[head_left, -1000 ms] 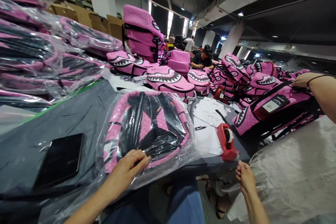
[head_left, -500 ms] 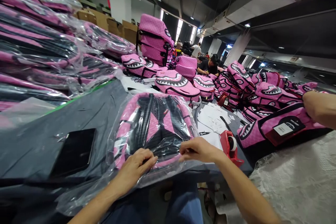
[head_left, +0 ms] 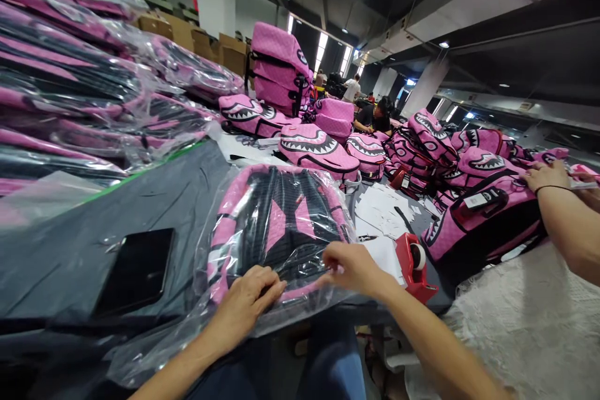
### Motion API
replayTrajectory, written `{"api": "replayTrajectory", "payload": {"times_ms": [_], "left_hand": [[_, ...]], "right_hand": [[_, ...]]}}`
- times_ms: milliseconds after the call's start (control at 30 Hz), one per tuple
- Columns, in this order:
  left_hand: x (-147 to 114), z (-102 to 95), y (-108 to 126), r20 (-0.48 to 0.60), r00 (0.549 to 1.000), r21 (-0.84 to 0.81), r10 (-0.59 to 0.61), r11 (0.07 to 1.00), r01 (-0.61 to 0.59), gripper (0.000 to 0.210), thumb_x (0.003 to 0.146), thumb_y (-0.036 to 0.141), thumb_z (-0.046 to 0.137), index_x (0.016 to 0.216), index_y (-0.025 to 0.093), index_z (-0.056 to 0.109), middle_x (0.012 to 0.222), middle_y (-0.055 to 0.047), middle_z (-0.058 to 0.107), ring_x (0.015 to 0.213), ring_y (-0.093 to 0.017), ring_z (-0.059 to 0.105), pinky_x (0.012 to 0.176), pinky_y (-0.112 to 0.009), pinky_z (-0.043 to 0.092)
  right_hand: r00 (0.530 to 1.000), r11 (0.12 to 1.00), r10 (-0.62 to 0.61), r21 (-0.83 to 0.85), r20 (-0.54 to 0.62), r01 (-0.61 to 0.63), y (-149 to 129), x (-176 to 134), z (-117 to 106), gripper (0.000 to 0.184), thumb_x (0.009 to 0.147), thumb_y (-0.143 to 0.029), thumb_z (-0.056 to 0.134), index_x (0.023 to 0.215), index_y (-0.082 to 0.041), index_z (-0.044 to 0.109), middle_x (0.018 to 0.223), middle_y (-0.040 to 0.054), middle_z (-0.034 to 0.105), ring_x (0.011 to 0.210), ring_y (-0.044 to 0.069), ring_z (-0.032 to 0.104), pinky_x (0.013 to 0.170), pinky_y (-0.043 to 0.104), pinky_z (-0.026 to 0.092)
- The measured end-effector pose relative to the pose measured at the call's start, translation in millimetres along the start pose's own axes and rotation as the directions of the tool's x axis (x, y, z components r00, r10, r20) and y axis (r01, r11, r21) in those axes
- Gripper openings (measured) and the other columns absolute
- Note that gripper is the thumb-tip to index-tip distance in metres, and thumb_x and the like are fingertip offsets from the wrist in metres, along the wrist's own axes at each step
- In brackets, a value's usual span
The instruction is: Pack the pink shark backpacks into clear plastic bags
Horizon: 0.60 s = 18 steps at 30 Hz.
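A pink and black backpack (head_left: 284, 228) lies strap side up on the table in front of me, inside a clear plastic bag (head_left: 344, 225). My left hand (head_left: 250, 300) rests at the near left of the backpack, its fingers closed on the plastic. At the near right edge my right hand (head_left: 349, 269) is closed too, pinching the plastic film with thumb and fingers. Loose film from the bag spreads toward me, under my left forearm.
A black tablet or phone (head_left: 135, 269) lies at left. Bagged backpacks (head_left: 70, 87) are piled beyond it. On the right stand a red tape dispenser (head_left: 415, 269), white papers (head_left: 379, 209) and unbagged shark-mouth backpacks (head_left: 319, 150). Another person's hand (head_left: 548, 178) touches a backpack (head_left: 478, 219).
My right hand has turned slightly and lifted a little at the bag's edge. My left hand stays nearly in place. At right, the other person's backpack has shifted and tilted, and their hand now shows.
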<state>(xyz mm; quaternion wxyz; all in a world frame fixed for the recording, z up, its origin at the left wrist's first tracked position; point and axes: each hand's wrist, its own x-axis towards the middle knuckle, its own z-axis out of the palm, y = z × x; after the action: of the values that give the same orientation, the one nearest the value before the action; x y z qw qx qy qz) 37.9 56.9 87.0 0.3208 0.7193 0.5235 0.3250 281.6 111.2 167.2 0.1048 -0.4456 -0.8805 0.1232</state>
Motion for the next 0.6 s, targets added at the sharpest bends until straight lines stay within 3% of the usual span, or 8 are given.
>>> {"api": "replayTrajectory", "payload": {"times_ms": [67,167,267,333,433,500,567,600], "left_hand": [[-3,-0.7,2,0.004,1.000,0.017,0.007,1.000,-0.007,0.048,0.093,0.060,0.038,0.066,0.024,0.056,0.075,-0.003,0.060,0.083,-0.025,0.057,0.077,-0.039,0.043],[-16,-6.9,-7,-0.031,0.990,0.132,0.134,0.983,-0.129,0.041,0.096,0.060,0.044,0.083,0.028,0.068,0.094,-0.004,0.069,0.100,-0.027,0.060,0.093,-0.045,0.042],[-38,-20.1,-35,-0.165,0.938,0.372,0.306,0.900,-0.228,0.031,0.095,0.058,0.053,0.092,0.034,0.072,0.118,-0.002,0.072,0.127,-0.033,0.053,0.112,-0.056,0.026],[-50,-30.6,-58,-0.254,0.914,0.435,0.316,0.882,-0.184,0.033,0.095,0.060,0.052,0.089,0.035,0.073,0.119,-0.003,0.074,0.128,-0.035,0.054,0.112,-0.058,0.024],[-57,-43.1,-78,-0.284,0.946,0.356,0.157,0.933,-0.048,0.039,0.091,0.064,0.051,0.086,0.034,0.075,0.115,-0.004,0.075,0.120,-0.035,0.060,0.105,-0.056,0.033],[-54,-47.7,-78,-0.233,0.972,0.291,0.039,0.956,0.031,0.040,0.090,0.064,0.051,0.084,0.032,0.074,0.116,-0.005,0.075,0.119,-0.034,0.061,0.104,-0.055,0.036],[-48,-49.9,-71,-0.177,0.984,0.259,-0.010,0.964,0.057,0.040,0.090,0.062,0.050,0.083,0.031,0.074,0.116,-0.005,0.075,0.120,-0.033,0.061,0.104,-0.053,0.037],[-46,-50.7,-66,-0.154,0.988,0.255,-0.015,0.965,0.054,0.039,0.090,0.061,0.050,0.084,0.031,0.074,0.115,-0.005,0.075,0.120,-0.032,0.060,0.105,-0.053,0.037]], "right_hand": [[0.991,0.994,-0.087,-0.056,0.104,0.093,-10,-1,13,0.046,0.066,-0.045,0.094,0.082,-0.021,0.059,0.079,-0.0047,0.060,0.069,0.011,0.050,0.058,0.024,0.022],[0.976,0.986,-0.088,-0.121,0.201,0.114,-13,5,20,0.049,0.066,-0.050,0.094,0.082,-0.021,0.058,0.080,-0.0044,0.059,0.069,0.011,0.049,0.057,0.026,0.016],[0.969,0.988,-0.083,-0.111,0.234,0.111,-7,12,19,0.050,0.067,-0.054,0.092,0.082,-0.021,0.057,0.078,-0.0053,0.057,0.067,0.011,0.048,0.057,0.027,0.016],[0.972,0.990,-0.074,-0.102,0.222,0.099,-5,13,19,0.052,0.064,-0.054,0.093,0.080,-0.021,0.057,0.077,-0.0054,0.057,0.067,0.012,0.048,0.057,0.027,0.016],[0.990,0.992,-0.113,-0.042,0.085,0.117,-4,2,26,0.051,0.062,-0.050,0.096,0.081,-0.021,0.058,0.080,-0.0036,0.059,0.072,0.014,0.052,0.058,0.026,0.023],[0.984,0.987,-0.144,0.059,-0.104,0.151,0,-19,29,0.041,0.074,-0.049,0.089,0.087,-0.022,0.061,0.083,-0.0009,0.062,0.076,0.016,0.056,0.063,0.026,0.034],[0.937,0.980,-0.063,0.155,-0.343,0.123,16,-54,27,0.030,0.092,-0.051,0.071,0.089,-0.022,0.062,0.082,0.0022,0.064,0.076,0.018,0.058,0.071,0.030,0.043],[0.890,0.981,0.037,0.185,-0.455,0.054,30,-74,22,0.032,0.097,-0.053,0.060,0.087,-0.023,0.063,0.081,0.0038,0.064,0.076,0.020,0.059,0.074,0.032,0.045]]}}
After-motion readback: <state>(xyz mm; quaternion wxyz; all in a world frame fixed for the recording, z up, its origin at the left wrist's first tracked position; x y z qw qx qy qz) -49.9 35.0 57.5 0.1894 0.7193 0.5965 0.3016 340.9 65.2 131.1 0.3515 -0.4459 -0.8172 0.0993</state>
